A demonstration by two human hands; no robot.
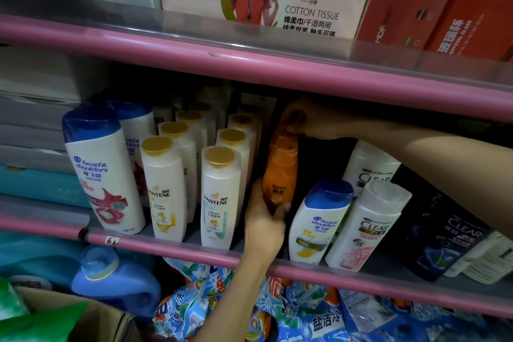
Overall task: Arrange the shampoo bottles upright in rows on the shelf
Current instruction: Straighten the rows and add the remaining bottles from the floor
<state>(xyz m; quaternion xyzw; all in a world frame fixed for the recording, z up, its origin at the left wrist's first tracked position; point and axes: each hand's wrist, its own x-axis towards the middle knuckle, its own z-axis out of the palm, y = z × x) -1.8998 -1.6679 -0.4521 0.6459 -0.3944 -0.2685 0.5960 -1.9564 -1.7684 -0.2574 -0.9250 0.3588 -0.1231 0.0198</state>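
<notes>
Left hand (263,219) grips the orange bottle's (280,175) base, right hand (308,119) pinches its cap, standing it upright on the shelf (177,247); next, letting go.

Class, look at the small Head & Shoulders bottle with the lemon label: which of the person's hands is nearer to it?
Left. The left hand grips the orange bottle just beside the small Head & Shoulders bottle; the right hand holds that orange bottle's cap, higher up.

PANTENE bottle (220,197), CLEAR bottle (369,228)
</notes>
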